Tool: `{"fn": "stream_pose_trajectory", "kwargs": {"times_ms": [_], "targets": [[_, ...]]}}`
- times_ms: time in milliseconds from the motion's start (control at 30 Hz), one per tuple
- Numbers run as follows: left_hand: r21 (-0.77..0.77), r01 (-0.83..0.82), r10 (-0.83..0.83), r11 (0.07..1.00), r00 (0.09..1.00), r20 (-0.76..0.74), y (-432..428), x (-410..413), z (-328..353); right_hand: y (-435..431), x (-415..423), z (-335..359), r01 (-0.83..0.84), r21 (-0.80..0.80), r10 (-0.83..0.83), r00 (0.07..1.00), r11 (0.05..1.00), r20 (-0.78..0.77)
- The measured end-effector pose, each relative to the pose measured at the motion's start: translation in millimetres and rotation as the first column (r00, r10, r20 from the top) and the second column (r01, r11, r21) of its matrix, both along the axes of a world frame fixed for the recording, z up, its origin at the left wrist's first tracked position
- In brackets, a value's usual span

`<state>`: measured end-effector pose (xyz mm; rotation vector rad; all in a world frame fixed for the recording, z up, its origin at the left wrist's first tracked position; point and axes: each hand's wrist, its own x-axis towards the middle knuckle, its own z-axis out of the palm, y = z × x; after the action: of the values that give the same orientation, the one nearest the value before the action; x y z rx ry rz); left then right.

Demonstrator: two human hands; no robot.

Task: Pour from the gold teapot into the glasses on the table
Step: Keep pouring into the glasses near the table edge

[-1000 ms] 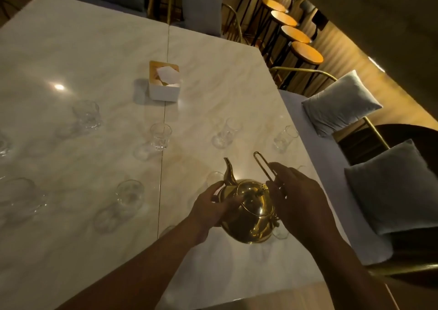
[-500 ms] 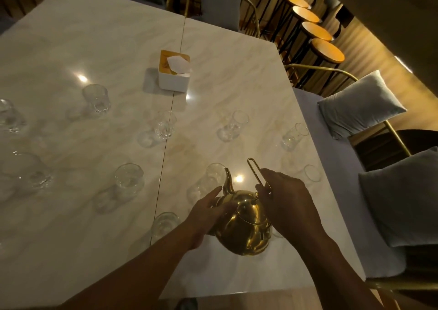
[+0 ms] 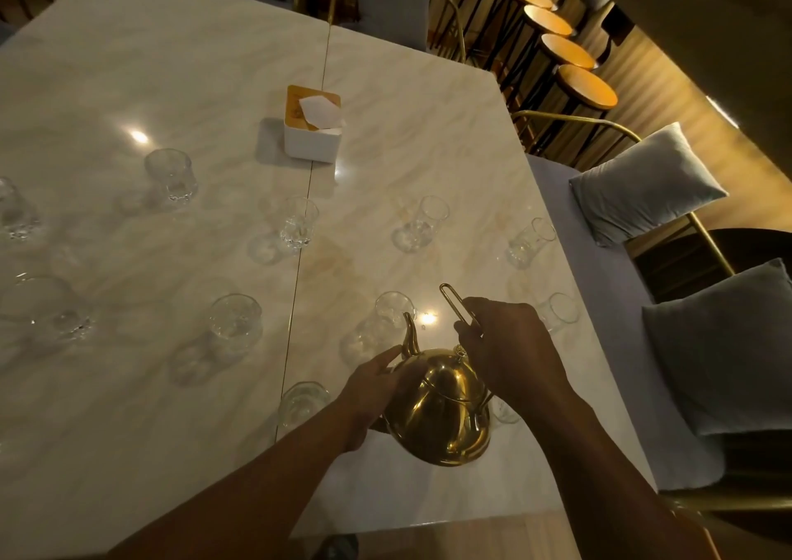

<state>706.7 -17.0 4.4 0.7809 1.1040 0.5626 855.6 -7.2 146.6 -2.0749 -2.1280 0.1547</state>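
A gold teapot [image 3: 441,409] is held above the near right part of the marble table [image 3: 128,66]. My right hand [image 3: 510,354] grips its thin wire handle. My left hand [image 3: 377,388] presses against its left side below the spout. The spout tip points at a clear glass [image 3: 392,315] just beyond it. Several other clear glasses stand around, among them one near my left wrist [image 3: 302,403], one left of centre [image 3: 235,324] and one at the right edge [image 3: 559,313]. I cannot tell whether liquid is flowing.
A white tissue box [image 3: 313,126] stands at the table's middle, on the seam. A bench with grey cushions [image 3: 643,182] runs along the right edge. Round wooden stools [image 3: 587,86] line up at the upper right. More glasses sit at the far left [image 3: 13,212].
The teapot and both hands have stayed together, shifting slightly toward the near glass; the view has moved so more of the table's left side and more glasses show.
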Motion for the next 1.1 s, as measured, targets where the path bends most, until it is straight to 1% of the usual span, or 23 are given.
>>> {"fn": "stream_pose_trajectory", "kwargs": {"times_ms": [200,733,1100], "targets": [[-0.039,0.008,-0.009,0.999,1.0,-0.027,2.9,0.0,-9.4,4.2,-3.5,0.1,0.02,-0.004,-0.02,1.0,1.0,0.008],[-0.044,0.035,-0.036,0.998,0.999,-0.014,8.0,-2.9,-9.0,12.2,-7.7,4.4,0.028,-0.033,-0.027,1.0,0.999,0.015],[-0.055,0.034,-0.033,0.998,0.999,0.008,7.9,-4.0,-9.0,14.2,-7.6,3.7,0.029,-0.022,-0.029,0.999,0.999,0.019]]}}
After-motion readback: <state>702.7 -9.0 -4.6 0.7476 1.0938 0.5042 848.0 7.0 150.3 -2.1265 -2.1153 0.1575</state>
